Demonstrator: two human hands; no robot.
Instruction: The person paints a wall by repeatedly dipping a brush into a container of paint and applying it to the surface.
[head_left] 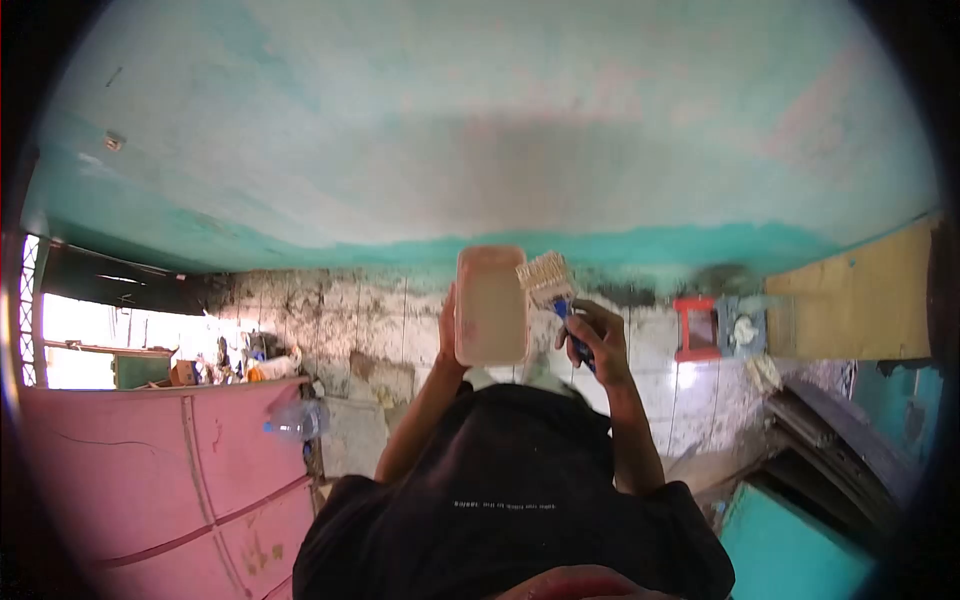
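My left hand (pixel 447 322) grips the left edge of a pale pink rectangular paint tray (pixel 491 305) and holds it up in front of my chest. My right hand (pixel 592 340) is closed around the blue handle of a flat paintbrush (pixel 547 277). The brush's light bristles lie against the tray's upper right corner. Behind both hands is a wall (pixel 480 130), whitish above with a fresh teal band along its base. My black shirt (pixel 510 490) fills the lower middle of the view.
A pink panel (pixel 150 470) stands at the left, with a clear plastic bottle (pixel 295 420) by its edge. A red stool (pixel 696 327) and a yellowish board (pixel 860 295) are at the right. Dark planks and a teal surface (pixel 800 540) lie at the lower right. Clutter sits by a bright opening at the far left.
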